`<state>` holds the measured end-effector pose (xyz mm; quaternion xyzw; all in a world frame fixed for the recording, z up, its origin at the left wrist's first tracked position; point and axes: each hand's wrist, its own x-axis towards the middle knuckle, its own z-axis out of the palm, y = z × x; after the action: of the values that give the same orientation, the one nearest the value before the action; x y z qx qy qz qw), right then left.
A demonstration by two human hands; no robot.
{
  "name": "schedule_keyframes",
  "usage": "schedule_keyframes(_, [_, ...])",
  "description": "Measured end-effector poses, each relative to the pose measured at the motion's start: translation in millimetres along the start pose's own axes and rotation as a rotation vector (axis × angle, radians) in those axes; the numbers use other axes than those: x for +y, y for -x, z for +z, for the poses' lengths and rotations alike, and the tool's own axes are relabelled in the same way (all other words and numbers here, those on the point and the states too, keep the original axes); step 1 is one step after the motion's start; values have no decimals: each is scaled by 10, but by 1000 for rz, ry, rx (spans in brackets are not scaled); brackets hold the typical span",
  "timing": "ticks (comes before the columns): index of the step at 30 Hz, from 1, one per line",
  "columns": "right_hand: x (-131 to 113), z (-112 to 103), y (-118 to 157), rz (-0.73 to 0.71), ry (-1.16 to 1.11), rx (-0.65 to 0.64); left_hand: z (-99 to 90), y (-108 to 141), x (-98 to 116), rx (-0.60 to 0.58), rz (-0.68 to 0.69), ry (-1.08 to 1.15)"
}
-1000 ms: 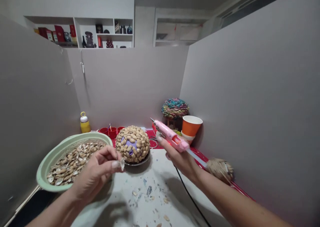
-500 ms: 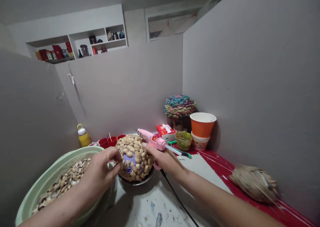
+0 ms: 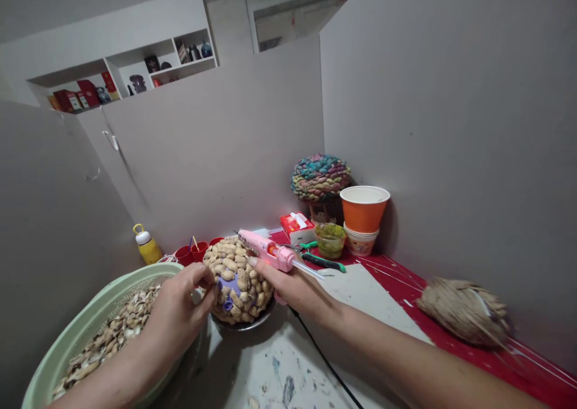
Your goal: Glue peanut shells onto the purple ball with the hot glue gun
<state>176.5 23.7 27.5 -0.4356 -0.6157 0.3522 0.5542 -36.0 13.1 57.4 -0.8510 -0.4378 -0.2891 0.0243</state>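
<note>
A purple ball covered mostly in peanut shells (image 3: 252, 279) rests in a metal bowl (image 3: 249, 326). Bare purple patches show on its near side. My right hand (image 3: 288, 285) is wrapped round a pink hot glue gun (image 3: 264, 246) with a clear glue stick out of its back end; the nozzle points left over the top of the ball. My left hand (image 3: 184, 301) is closed in a pinch at the ball's left side. Its fingertips are close to the shells, and whatever lies between them is hidden.
A green basket of peanut shells (image 3: 40, 349) stands at left. Behind are red cups (image 3: 198, 251), a yellow bottle (image 3: 148, 249), pliers (image 3: 322, 261), a bowl of greenish stuff (image 3: 330, 240), orange paper buckets (image 3: 364, 210) and a colourful mushroom-shaped craft (image 3: 320, 177). Twine (image 3: 464, 310) lies at right.
The view has shifted slightly, so things sit a little higher and further left in it. Both hands keep nearly the same places about the ball, and the glue gun stays in my right hand.
</note>
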Motion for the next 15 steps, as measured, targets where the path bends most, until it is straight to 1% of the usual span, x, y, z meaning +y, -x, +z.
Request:
schedule_keyframes(3, [2,2,8,-15,-4,9,24,1,-19,3,85,-121])
schedule_keyframes(6, [21,10,3,-45,-39,8,46,9,-30,36,171,-240])
schedule_keyframes(10, [49,11,-13,-94,-62,-9,47,27,-53,83,248,-308])
schedule_keyframes(13, [65,6,-19,-132,-50,-27,6,42,-102,58,353,-348])
schedule_keyframes(15, [79,7,-19,-141,-40,-41,-48,35,-138,14,484,-378])
